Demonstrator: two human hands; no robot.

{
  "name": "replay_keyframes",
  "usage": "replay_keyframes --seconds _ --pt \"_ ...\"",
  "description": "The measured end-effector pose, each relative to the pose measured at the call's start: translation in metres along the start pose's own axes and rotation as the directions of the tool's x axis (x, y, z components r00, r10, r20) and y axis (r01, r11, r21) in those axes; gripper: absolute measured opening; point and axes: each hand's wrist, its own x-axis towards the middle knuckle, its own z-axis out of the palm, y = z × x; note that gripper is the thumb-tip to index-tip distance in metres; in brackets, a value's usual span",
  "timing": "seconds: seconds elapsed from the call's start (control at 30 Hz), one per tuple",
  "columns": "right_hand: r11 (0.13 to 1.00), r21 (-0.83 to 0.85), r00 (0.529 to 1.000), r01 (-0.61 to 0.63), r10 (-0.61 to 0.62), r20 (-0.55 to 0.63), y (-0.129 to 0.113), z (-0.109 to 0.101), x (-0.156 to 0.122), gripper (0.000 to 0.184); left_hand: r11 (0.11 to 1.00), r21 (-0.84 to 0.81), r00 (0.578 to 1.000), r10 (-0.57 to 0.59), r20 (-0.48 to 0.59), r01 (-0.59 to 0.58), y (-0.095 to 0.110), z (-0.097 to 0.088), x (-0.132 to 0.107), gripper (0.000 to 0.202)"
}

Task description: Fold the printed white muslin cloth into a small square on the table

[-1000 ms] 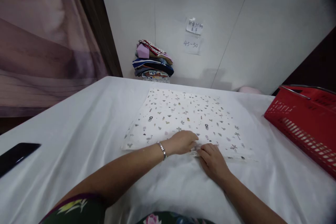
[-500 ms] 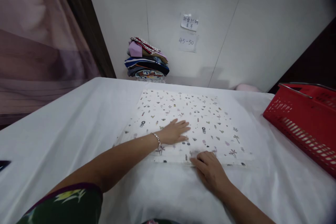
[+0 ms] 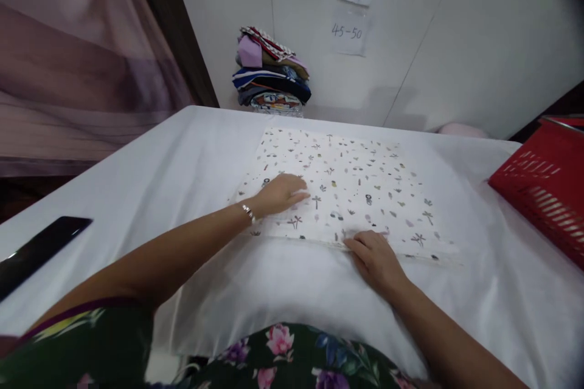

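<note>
A white cloth (image 3: 347,182) printed with small palm trees and other little motifs lies spread in a folded rectangle on the white-covered table (image 3: 255,292). My left hand (image 3: 280,193) rests on its left part, palm down, fingers stretched out and a little bent. At the near edge of the cloth, my right hand (image 3: 376,258) has its thumb and fingers closed on the hem. The fingertips of the right hand are partly hidden.
A red plastic basket (image 3: 542,176) stands at the right. A black phone (image 3: 43,249) lies at the left. Behind the table's far edge is a stack of folded fabrics (image 3: 274,76) against the wall, near two paper notes (image 3: 349,30). A pink curtain (image 3: 91,73) hangs at the left.
My left hand has slid left across the cloth, its fingers less spread. My right hand stays at the near edge. The view has tipped down, showing more of the phone and clothing.
</note>
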Motion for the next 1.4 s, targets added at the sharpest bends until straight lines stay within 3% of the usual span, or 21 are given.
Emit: replay_keyframes --seconds 0.13,0.27,0.4,0.67,0.87,1.03,1.17,1.4 --pt "0.999 0.041 1.000 -0.021 0.020 0.017 0.003 0.000 0.000 0.023 0.982 -0.042 0.982 0.184 0.048 -0.182 0.037 -0.001 -0.061 0.029" --pt "0.991 0.114 0.998 -0.066 0.064 0.019 0.006 0.000 0.000 0.023 0.983 -0.001 0.983 0.182 -0.017 -0.182 0.047 0.014 -0.085 0.020" --pt "0.981 0.154 0.993 -0.117 0.112 0.038 0.004 -0.003 0.003 0.023 0.987 0.087 0.991 0.135 -0.020 -0.133 0.050 0.022 -0.081 0.017" --pt "0.944 0.261 0.979 -0.200 0.179 0.102 0.002 -0.011 0.009 0.019 0.981 0.187 0.997 0.066 -0.037 -0.058 0.055 0.031 -0.079 0.038" --pt "0.996 0.008 0.990 -0.087 0.086 0.115 -0.004 -0.011 0.014 0.018 0.986 0.164 0.999 -0.025 -0.030 0.030 0.048 0.034 -0.075 0.039" --pt "0.978 -0.203 0.994 0.045 -0.023 0.106 -0.022 -0.008 0.027 0.022 0.982 0.153 0.994 -0.107 -0.025 0.109 0.048 0.031 -0.071 0.041" --pt "0.962 -0.242 0.988 0.129 -0.104 0.115 -0.035 0.004 0.043 0.020 0.979 0.160 0.992 -0.124 -0.026 0.127 0.050 0.029 -0.070 0.040" --pt "0.966 -0.223 0.989 0.133 -0.117 0.086 -0.040 0.025 0.054 0.018 0.985 0.102 0.990 -0.135 -0.052 0.140 0.053 0.027 -0.074 0.036"
